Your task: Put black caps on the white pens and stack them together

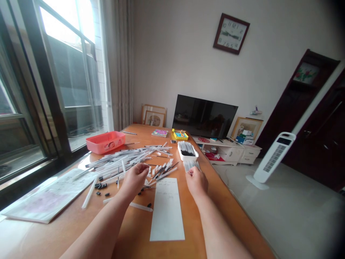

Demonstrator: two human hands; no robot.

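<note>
My left hand (136, 178) is closed in a pinch above the heap of pen parts; whatever its fingertips hold is too small or hidden to name. Just beyond the curled fingers of my right hand (197, 181) is a row of translucent pen barrels (192, 165), and the fingers hide what they grip there. Behind that row stands a white box (188, 157) packed with dark-ended pen parts. A loose heap of white barrels and dark refills (126, 158) spreads left of my hands. Black caps (101, 186) lie scattered nearby. Between my forearms is a white paper strip (167, 212) with faint writing.
A red plastic box (105, 142) sits at the back left. At the far end are a booklet (160, 133) and a yellow box (180, 135). A large paper booklet (50, 198) covers the left side. The table's right edge runs beside my right arm.
</note>
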